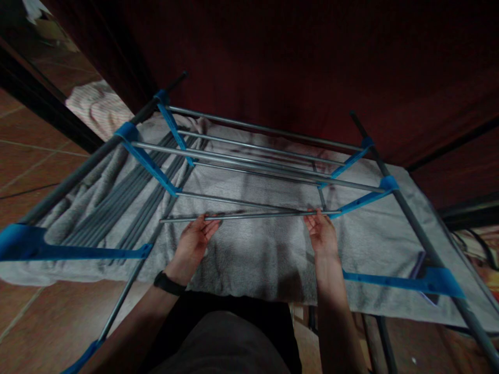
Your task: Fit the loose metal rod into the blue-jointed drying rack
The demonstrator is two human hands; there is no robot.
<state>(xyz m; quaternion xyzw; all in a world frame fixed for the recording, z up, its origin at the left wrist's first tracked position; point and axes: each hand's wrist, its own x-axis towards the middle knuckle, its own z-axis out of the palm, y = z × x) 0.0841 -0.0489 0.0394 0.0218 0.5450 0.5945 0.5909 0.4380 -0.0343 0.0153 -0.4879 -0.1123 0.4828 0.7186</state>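
- Grey metal rod (257,215), in the head view, lies crosswise in front of you, its long axis running left to right, the left end slightly lower in view.
- Your left hand (198,235) pinches it a little in from that left end; your right hand (321,229) pinches it close to the right end, so that is the nearer hand there.
- Past your right fingers, the rod's tip overlaps the end of the right-hand blue bracket (362,199); whether they touch, you cannot tell.
- Its left tip lies between the ends of the farther left bracket (150,169) and the nearer left bracket (78,252), apart from both.
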